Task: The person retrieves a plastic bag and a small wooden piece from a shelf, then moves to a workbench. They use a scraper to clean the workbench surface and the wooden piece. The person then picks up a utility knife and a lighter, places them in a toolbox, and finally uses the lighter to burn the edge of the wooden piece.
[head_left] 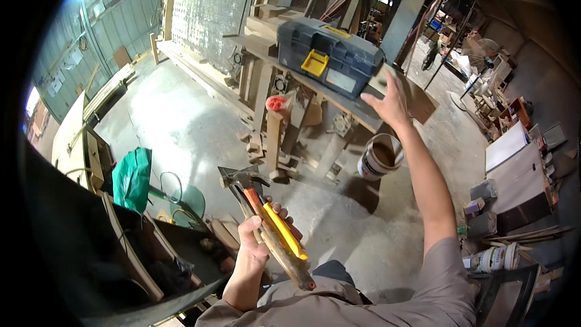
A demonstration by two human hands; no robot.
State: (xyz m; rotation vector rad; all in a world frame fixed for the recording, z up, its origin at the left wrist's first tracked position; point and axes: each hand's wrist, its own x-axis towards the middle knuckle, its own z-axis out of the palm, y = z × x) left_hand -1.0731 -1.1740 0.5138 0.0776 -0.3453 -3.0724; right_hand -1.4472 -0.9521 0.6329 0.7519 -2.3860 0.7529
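My left hand [257, 233] is closed round a bundle of hand tools, held in front of my body. Among them are a claw hammer [249, 180] with its head upward, a worn wooden handle [290, 266] and a slim yellow-handled tool [284, 231]. A dark, flat metal head [227, 175] juts out beside the hammer's; its kind is unclear. My right arm reaches forward, and the right hand [390, 102] is open, fingers spread, by the right end of a dark blue-grey toolbox [290, 42]. The box has a yellow latch and its lid is down. Whether my fingertips touch it, I cannot tell.
The toolbox sits on a wooden bench [357, 112]. Below stand a white bucket [370, 166] and wood offcuts [275, 139]. A green bag [132, 175] is at left, near dark panels. Boards and a white tub [493, 258] lie at right.
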